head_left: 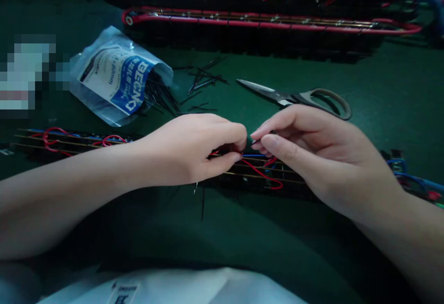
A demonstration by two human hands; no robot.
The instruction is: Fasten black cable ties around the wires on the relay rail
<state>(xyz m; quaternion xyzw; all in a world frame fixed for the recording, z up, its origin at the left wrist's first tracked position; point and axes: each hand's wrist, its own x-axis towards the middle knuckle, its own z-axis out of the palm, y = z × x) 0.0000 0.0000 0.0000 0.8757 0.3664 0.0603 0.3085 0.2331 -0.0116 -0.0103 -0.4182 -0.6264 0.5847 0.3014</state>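
A long black wired assembly with brass-coloured rods and red and blue wires lies across the table under both hands. My left hand is over its middle, thumb and forefinger closed together. A red wire runs out from beside those fingertips; what they grip is hidden. Just to the right, my right hand pinches a thin black cable tie between thumb and fingers, its short end pointing toward my left hand. The two hands are close but apart.
Behind my left hand lies an open plastic bag spilling black cable ties, with several loose ties beside it. Scissors lie behind my right hand. More wired assemblies run along the back of the green table.
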